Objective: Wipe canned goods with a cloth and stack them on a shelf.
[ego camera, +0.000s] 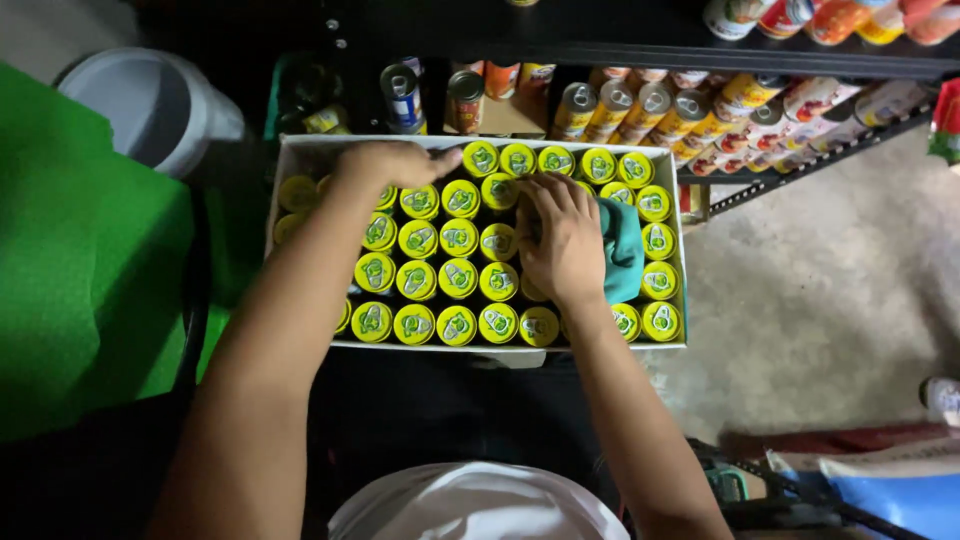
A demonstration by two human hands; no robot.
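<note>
A white cardboard tray (300,150) holds several rows of cans with yellow lids (458,238). My left hand (392,164) rests on the cans at the tray's far left, fingers curled over a lid. My right hand (562,240) lies on the cans right of the middle, pressing a teal cloth (624,250) that sticks out from under its palm. My fingers point toward the far rows. Whether the left hand grips a can cannot be told.
A dark shelf (800,165) behind the tray carries several cans lying and standing (650,105). A white bucket (150,100) stands at the far left beside a green sheet (80,260). Concrete floor (820,300) lies to the right, with blue bags (890,490) near the lower right.
</note>
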